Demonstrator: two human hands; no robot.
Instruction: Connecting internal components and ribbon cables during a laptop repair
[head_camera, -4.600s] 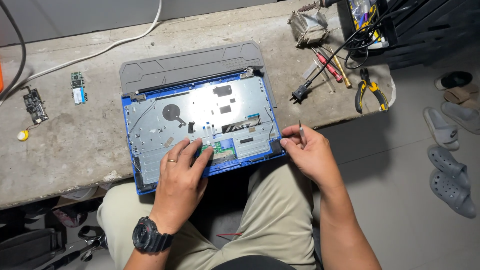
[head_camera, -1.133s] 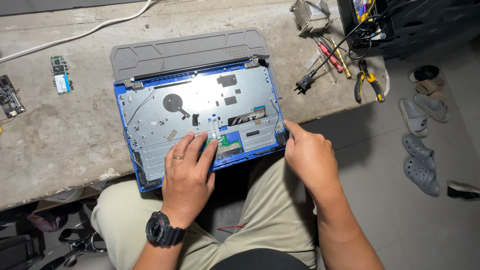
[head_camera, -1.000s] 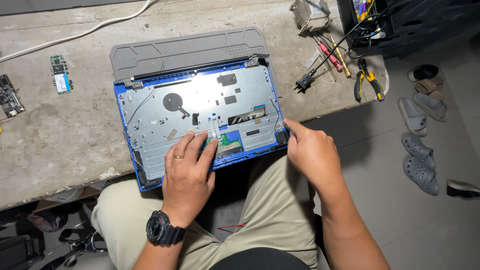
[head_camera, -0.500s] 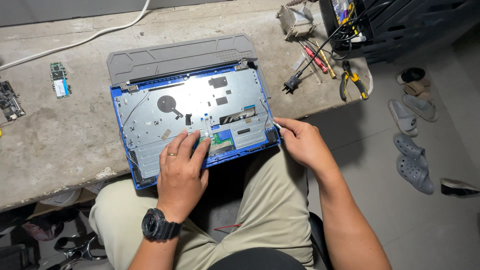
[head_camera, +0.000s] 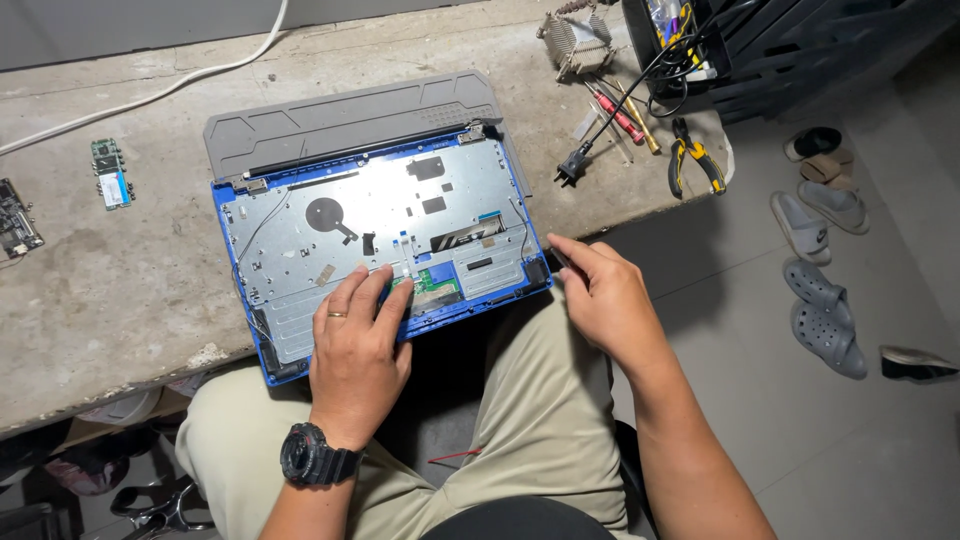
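- Since half a second ago, the right hand (head_camera: 608, 300) has stayed at the lower right corner of the opened laptop (head_camera: 375, 230), and the whole scene sits slightly lower in the frame as the head camera shifts.
- Left hand (head_camera: 355, 345) lies flat, fingers spread, pressing on the laptop's near edge by a small green board (head_camera: 437, 281); it grips nothing.
- Right hand is loosely curled, its fingertips pinched at the corner; whether they hold a slim tool is too small to tell.
- Judging by this, work on that corner is under way; the next move likely needs a fine, steady touch while the left hand braces.
- Laptop rests centre frame on a rough concrete bench (head_camera: 120, 290), overhanging the lap: blue plastic frame, shiny silver metal plate, grey ribbed lid behind.
- Upper right: red screwdrivers (head_camera: 620, 113), yellow-handled pliers (head_camera: 693, 160), finned metal heatsink (head_camera: 577, 42).
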